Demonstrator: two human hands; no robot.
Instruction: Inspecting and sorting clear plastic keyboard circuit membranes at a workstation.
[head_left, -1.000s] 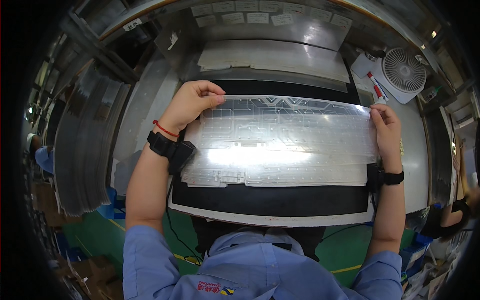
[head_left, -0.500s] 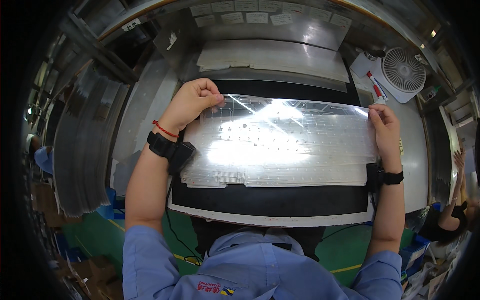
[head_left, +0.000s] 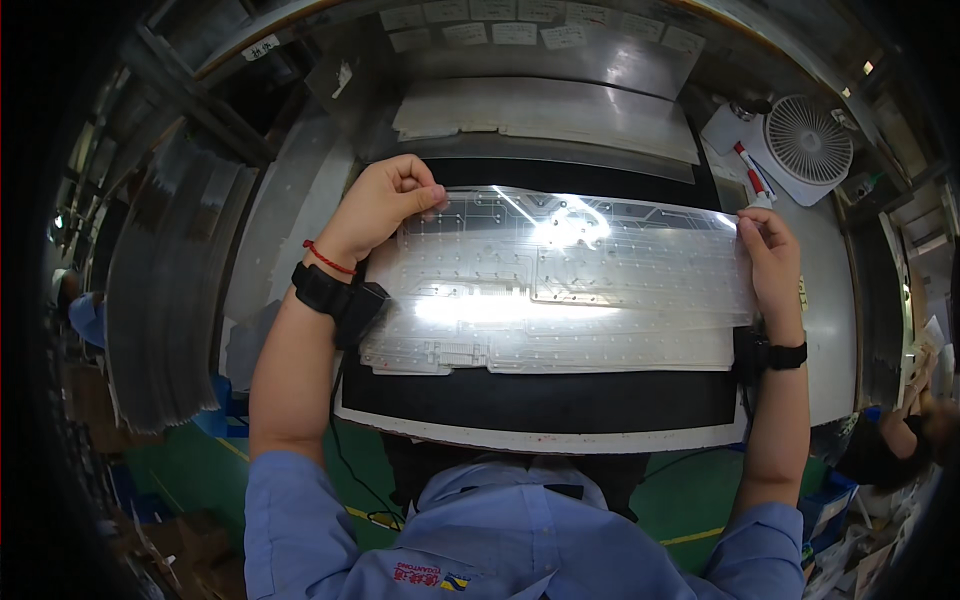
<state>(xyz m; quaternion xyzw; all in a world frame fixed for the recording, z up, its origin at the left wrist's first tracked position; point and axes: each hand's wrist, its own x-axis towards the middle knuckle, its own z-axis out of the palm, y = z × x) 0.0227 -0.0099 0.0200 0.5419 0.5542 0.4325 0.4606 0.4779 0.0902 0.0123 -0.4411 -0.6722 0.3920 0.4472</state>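
A clear plastic film sheet with printed circuit traces [head_left: 620,260] spans the space between my hands, bright with glare. Its far left corner is pinched between the thumb and fingers of my left hand [head_left: 388,200]. At the far right corner, my right hand [head_left: 770,258] grips the same sheet, thumb uppermost. Beneath it lies a stack of similar sheets [head_left: 600,352] on a black mat [head_left: 560,400]; the near edge of the stack shows below the held sheet. How far the held sheet is raised above the stack is hard to see.
Another stack of sheets [head_left: 560,110] lies at the back of the bench. A white fan [head_left: 808,140], a red marker [head_left: 752,178] and a bottle [head_left: 728,128] stand at the back right. Tall sheet stacks [head_left: 180,280] rise at the left. A co-worker's arm [head_left: 905,400] shows far right.
The held sheet has tilted slightly, so its glare has shrunk and the traces show more clearly. My hands have barely moved. The co-worker at the far right has shifted.
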